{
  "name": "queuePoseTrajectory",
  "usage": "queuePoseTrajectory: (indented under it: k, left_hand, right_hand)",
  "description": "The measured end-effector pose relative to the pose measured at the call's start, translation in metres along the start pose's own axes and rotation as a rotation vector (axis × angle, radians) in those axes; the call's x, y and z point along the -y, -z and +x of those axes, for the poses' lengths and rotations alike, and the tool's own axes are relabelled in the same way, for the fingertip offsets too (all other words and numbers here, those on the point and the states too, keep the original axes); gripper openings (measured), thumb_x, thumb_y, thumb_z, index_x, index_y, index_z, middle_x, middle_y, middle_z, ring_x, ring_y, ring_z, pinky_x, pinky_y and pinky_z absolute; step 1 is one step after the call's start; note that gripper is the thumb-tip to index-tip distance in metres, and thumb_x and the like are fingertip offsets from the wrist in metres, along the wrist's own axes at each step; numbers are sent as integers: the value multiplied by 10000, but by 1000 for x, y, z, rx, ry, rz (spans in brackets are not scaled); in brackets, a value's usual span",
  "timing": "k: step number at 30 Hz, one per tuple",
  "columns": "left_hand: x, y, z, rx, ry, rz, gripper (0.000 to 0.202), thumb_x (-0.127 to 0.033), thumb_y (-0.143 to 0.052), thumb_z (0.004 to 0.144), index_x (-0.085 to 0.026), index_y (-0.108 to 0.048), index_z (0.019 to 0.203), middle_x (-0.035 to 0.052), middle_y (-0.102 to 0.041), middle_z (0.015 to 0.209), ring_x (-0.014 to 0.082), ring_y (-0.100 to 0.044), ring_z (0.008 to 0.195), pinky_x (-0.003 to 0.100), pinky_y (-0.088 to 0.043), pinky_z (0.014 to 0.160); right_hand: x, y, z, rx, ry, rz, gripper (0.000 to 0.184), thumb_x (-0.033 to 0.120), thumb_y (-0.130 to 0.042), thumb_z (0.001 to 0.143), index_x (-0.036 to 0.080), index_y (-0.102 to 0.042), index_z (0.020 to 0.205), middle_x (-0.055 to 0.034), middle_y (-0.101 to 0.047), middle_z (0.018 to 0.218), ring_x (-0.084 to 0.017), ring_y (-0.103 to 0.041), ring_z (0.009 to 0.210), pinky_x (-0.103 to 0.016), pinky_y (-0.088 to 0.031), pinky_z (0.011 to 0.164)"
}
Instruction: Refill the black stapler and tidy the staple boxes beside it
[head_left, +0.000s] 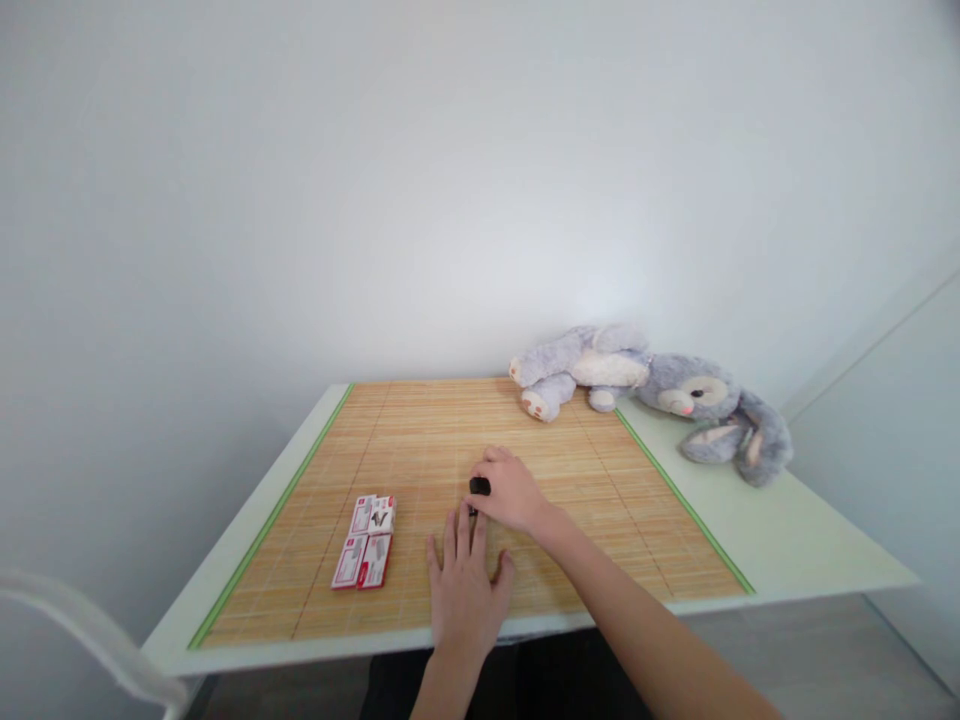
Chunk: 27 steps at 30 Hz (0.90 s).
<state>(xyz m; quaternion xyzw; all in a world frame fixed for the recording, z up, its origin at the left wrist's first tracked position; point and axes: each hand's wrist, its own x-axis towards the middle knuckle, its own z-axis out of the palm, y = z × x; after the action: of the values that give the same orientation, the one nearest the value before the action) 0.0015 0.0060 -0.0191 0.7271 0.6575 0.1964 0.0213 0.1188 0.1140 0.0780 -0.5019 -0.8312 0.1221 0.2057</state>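
Note:
Near the middle of the bamboo mat (420,440) sits a small black object (480,486), mostly hidden by my fingers, so its kind does not show. Curled fingers of my right hand (511,492) grip it from the right. My left hand (466,590) lies flat on the mat with fingers spread, its middle fingertips at the near end of the black object. To the left of my hands, several small red-and-white boxes (364,542) lie grouped together; one of them (382,515) bears a picture of a dark item.
A grey plush rabbit (611,368) lies on its side along the back right, partly over the mat and partly on the white table (817,550). A pale wall (450,200) rises behind the table. A blurred white curved bar (97,635) stands at the lower left.

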Motion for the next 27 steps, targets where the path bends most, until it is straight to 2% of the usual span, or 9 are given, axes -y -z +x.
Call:
queuePoseTrajectory:
  k: [3,6,10,13,16,19,21,24,27]
  left_hand:
    - [-4,7,1,3,20,-5,686,-414,-475,947,-317,-295,1602,13,-194,1697,317,-124,1575,629,-45,1253]
    - [-6,12,2,0,30,-26,709,-393,-509,933,-325,-292,1604,5,-201,1696,328,-147,1568,617,-68,1255]
    - [-5,15,2,-10,20,-73,711,-393,-530,924,-332,-311,1597,9,-228,1689,331,-190,1556,613,-90,1255]
    - [-4,12,4,-29,11,-114,709,-381,-560,911,-339,-341,1585,20,-246,1684,344,-205,1548,629,-94,1247]
    - [1,9,6,-38,-22,-179,654,-345,-555,922,-322,-398,1557,45,-288,1671,341,-236,1539,630,-141,1238]
    - [17,18,3,-69,-46,-248,505,-293,-503,955,-289,-532,1459,65,-408,1605,295,-344,1490,561,-271,1219]
    - [34,31,-3,-149,-1,-228,415,-286,-495,964,-277,-610,1363,75,-488,1528,287,-412,1431,530,-331,1191]
    - [68,55,-19,-295,192,-65,378,-320,-525,962,-266,-639,1318,114,-527,1442,344,-440,1361,589,-351,1137]
    - [97,71,-36,-338,346,93,424,-367,-541,963,-251,-618,1364,145,-481,1469,397,-439,1319,647,-380,1058]
  right_hand:
    - [-22,24,-20,-131,-74,131,193,383,-684,899,209,-728,970,-32,-643,908,-177,-577,881,-279,-419,792]
    - [-53,34,-49,-215,-193,260,314,445,-549,970,205,-708,1093,6,-617,740,-156,-549,690,-265,-398,657]
    - [-90,23,-81,-362,-435,390,428,525,-497,947,186,-709,1097,-25,-683,794,-190,-592,724,-290,-430,682]
    - [-105,11,-93,-369,-495,396,459,531,-461,938,176,-718,1074,-55,-713,852,-220,-627,787,-324,-460,741]
    - [-109,3,-99,-363,-513,410,509,553,-422,954,170,-706,1131,-62,-708,872,-233,-639,832,-342,-472,781]
    - [-107,-1,-112,-379,-545,432,597,589,-389,972,157,-615,1317,-34,-663,806,-226,-622,770,-343,-469,732]
    - [-105,-4,-127,-404,-578,454,644,614,-396,971,156,-548,1399,-11,-625,765,-216,-601,719,-339,-462,698]
    - [-103,-5,-153,-402,-605,492,639,630,-430,962,173,-551,1392,0,-600,748,-207,-595,715,-335,-462,702]
    - [-99,-2,-173,-335,-609,538,594,633,-448,954,186,-613,1309,5,-585,713,-205,-599,711,-329,-461,703]
